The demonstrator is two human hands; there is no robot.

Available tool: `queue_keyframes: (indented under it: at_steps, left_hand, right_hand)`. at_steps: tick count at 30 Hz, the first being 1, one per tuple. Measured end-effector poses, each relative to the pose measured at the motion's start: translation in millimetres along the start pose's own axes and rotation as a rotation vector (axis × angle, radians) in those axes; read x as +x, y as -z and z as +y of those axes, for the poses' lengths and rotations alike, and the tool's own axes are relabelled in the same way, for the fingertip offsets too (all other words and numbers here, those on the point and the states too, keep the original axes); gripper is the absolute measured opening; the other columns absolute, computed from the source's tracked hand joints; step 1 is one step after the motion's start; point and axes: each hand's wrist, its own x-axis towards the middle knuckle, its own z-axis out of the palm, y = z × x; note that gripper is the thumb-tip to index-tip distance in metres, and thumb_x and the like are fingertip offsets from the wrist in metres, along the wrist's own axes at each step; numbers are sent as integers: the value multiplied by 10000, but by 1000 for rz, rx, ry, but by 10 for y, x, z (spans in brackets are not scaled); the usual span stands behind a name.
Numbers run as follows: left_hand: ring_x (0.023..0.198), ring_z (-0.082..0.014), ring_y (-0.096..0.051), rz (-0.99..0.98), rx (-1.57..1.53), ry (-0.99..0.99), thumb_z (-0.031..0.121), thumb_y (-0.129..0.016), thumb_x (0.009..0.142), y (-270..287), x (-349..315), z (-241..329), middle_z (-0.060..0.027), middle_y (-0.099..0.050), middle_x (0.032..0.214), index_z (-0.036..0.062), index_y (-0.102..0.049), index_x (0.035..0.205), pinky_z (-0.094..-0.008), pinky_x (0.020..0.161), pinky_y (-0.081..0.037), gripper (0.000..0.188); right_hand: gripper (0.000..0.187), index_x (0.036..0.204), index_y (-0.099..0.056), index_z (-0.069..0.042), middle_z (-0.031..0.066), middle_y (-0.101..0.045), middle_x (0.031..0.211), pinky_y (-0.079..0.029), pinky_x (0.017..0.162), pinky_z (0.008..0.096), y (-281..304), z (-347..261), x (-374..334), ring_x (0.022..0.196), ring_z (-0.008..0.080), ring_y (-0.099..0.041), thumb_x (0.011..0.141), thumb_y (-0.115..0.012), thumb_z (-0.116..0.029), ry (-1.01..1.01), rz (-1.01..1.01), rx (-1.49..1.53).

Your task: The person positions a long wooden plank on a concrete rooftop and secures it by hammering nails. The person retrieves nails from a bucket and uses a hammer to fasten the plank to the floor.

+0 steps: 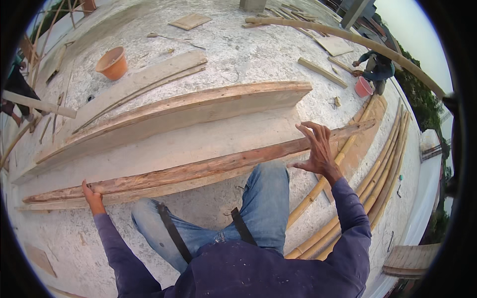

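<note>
Purple shirt (243, 270) is facing the brown board (198, 168); left hand (93, 198) is gripping its left part, right hand (322, 155) is hanging wide open, maybe empty, so it could tip.

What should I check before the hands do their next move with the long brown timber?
1. Left hand at the long brown timber: ok, near its left end.
2. Left grip firm: cannot tell.
3. Right hand closed on the timber: not ok, its fingers are spread open.
4. Timber's underside free of nails: cannot tell, it's hidden.
5. Orange bucket away from the timber: ok, beyond the planks.
6. Crouching person away from the timber: ok, beyond its right end.
</note>
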Motion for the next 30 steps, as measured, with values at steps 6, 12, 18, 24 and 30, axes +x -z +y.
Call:
queue_keyframes:
  at_steps: [6, 12, 18, 24, 30]
  left_hand:
    - [983, -223, -608, 350, -289, -83, 215, -894, 763, -1244, -1296, -701, -92, -590, 1154, -62, -417, 1383, -453, 843, -564, 831]
    - [1352, -292, -473, 269, -217, 112, 459, -916, 788, -1919, -2386, -1045, -194, -377, 1537, -92, -141, 1571, -433, 1074, -503, 1232]
    - [842, -94, -593, 120, -317, 158, 598, -688, 963, -1888, -3349, -936, -30, -626, 965, 11, -571, 1231, -360, 683, -539, 656]
    - [951, -234, -617, -56, 441, 123, 833, -520, 915, -1672, -4072, -59, -101, -644, 1023, 13, -633, 1255, -438, 977, -497, 895]
    - [1390, -430, -444, -347, 1405, -160, 746, -703, 840, -1065, -4444, 1819, -273, -494, 1459, -42, -465, 1466, -517, 1129, -377, 1034]
  right_hand:
    - [796, 1415, -538, -71, 181, -573, 1285, -324, 1121, 554, -149, -1466, 618, 1243, 377, -514, 751, -896, -327, 100, -19, 195]
    - [703, 1437, -521, -24, 211, -575, 1315, -385, 1084, 491, -497, -2721, 1543, 1233, 385, -519, 886, -804, -355, 430, -144, 448]
    - [763, 1460, -499, -4, 271, -714, 1120, -530, 906, 552, -546, -3669, 2008, 1053, 446, -699, 970, -627, -574, 261, -737, 371]
    - [638, 973, -752, -4, 240, -766, 918, -578, 796, 514, 229, -3873, 2202, 905, 408, -757, 946, -619, -627, 126, -914, 297]
    - [655, 965, -762, 20, 97, -719, 625, -591, 649, 357, 1358, -4088, 2311, 585, 240, -738, 784, -796, -609, 297, -899, 362]
